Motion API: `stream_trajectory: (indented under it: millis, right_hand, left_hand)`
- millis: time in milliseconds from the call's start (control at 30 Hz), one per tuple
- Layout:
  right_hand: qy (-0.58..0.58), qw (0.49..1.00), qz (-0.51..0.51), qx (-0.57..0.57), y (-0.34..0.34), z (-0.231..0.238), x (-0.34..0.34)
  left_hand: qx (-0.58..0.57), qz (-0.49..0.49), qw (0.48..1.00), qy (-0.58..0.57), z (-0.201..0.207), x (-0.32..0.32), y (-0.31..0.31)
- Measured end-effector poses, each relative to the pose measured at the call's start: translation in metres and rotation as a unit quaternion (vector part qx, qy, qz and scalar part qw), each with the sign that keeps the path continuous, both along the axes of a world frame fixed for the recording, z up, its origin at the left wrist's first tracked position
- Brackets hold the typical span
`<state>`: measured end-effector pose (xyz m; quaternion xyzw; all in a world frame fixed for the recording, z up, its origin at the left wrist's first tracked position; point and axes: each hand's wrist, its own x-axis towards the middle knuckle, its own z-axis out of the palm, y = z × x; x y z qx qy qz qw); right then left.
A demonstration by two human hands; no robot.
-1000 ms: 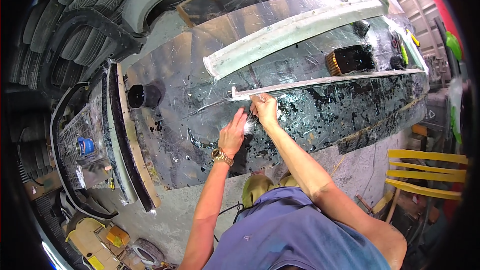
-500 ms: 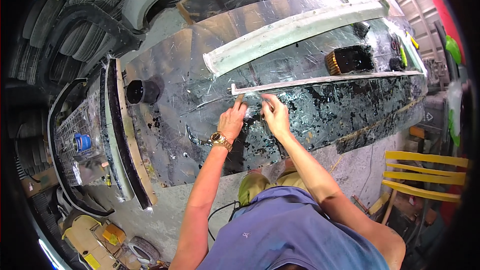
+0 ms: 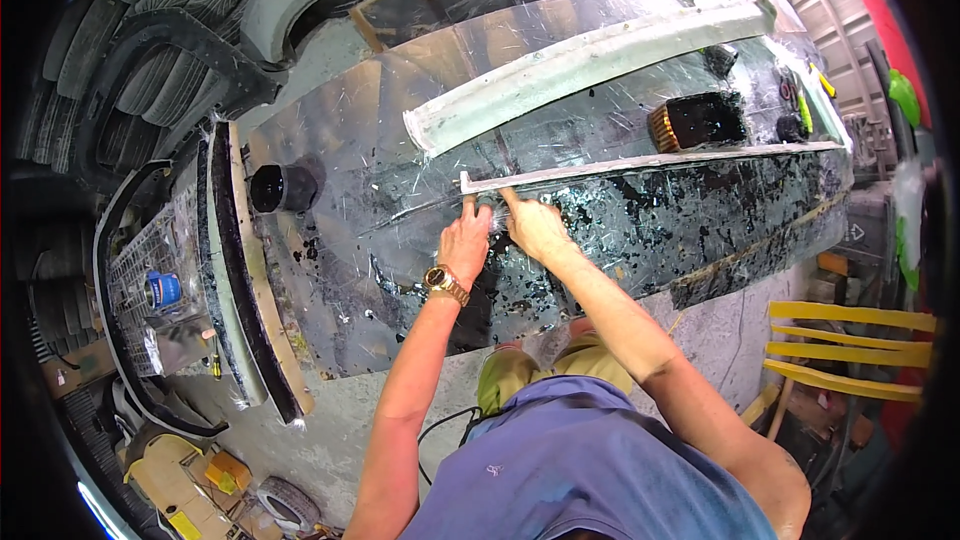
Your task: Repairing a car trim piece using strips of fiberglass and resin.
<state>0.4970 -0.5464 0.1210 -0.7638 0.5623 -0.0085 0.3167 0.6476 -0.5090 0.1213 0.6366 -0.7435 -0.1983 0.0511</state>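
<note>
A long, narrow whitish strip [image 3: 600, 172] with a short upturned left end lies across the dark, resin-spotted tabletop [image 3: 390, 180]. My left hand [image 3: 464, 242], with a gold watch [image 3: 445, 281] on its wrist, reaches to the strip's left end; its index finger is stretched out against the near edge. Just to the right, my right hand [image 3: 537, 228] points its index finger at the same edge, the other fingers folded under and partly hidden. I see nothing held in either hand. Shiny, clear-looking material shows between the hands, too small to make out.
Beyond the strip lies a long pale curved moulding [image 3: 590, 70]. A black tray with a brush [image 3: 663, 128] at its left end sits at right. A black pot [image 3: 270, 188] stands at left, near long upright trim pieces [image 3: 250, 270]. Yellow slats [image 3: 850, 350] stand at lower right.
My right hand has moved a little left and forward, from a pinch to an outstretched index finger at the strip. The left hand's index finger has straightened toward the strip's end.
</note>
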Motion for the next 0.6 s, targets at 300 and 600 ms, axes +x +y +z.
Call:
stream_trajectory:
  millis: [300,600]
  right_hand:
    - [-0.08,0.995,-0.031,-0.052,0.012,0.007,-0.028]
    - [-0.234,0.949,-0.205,0.048,0.066,0.038,-0.099]
  left_hand:
    - [-0.013,-0.016,1.0,-0.016,0.006,0.0,-0.005]
    - [-0.123,0.003,0.988,0.095,0.012,0.027,0.029]
